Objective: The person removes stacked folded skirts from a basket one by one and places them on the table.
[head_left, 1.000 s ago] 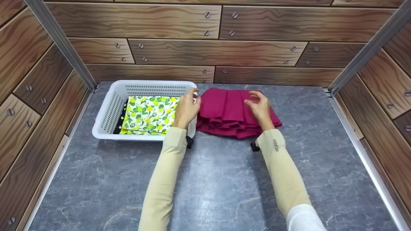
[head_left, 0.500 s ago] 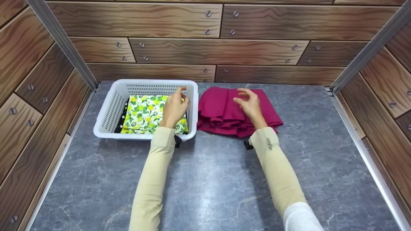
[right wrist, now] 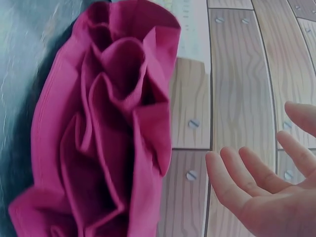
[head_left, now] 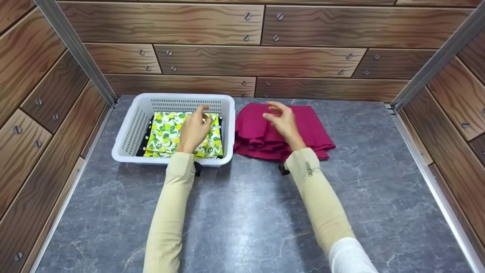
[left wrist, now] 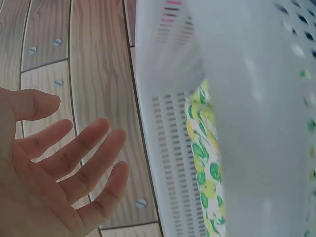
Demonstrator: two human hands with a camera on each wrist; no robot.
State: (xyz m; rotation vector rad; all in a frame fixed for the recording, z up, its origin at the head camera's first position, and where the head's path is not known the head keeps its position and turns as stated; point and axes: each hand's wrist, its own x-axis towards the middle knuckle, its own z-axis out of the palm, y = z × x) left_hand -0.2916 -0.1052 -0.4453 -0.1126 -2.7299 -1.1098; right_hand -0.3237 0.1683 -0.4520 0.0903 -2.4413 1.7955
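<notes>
My left hand (head_left: 194,131) hovers over a white plastic basket (head_left: 125,146), its fingers loosely bent and holding nothing. Below it, inside the basket, lies a folded cloth with a lemon print (head_left: 163,132). A black cloth with white dots (head_left: 143,146) peeks out from underneath. Right of the basket sits a pleated crimson cloth (head_left: 307,129), folded in a layered heap. My right hand (head_left: 284,123) is above that cloth, fingers spread and relaxed with nothing in them. In the right wrist view the crimson folds (right wrist: 113,133) stand apart from the fingers (right wrist: 237,168).
The grey marbled tabletop (head_left: 242,212) spreads in front of the basket and the crimson cloth. Wood-patterned panels (head_left: 212,60) wall the back and both sides, with metal rails (head_left: 435,57) at the corners.
Both hands have moved left. The left hand has gone from the basket's right rim to over the lemon-print cloth; the right has drifted across the crimson cloth. The cloths and basket stay put.
</notes>
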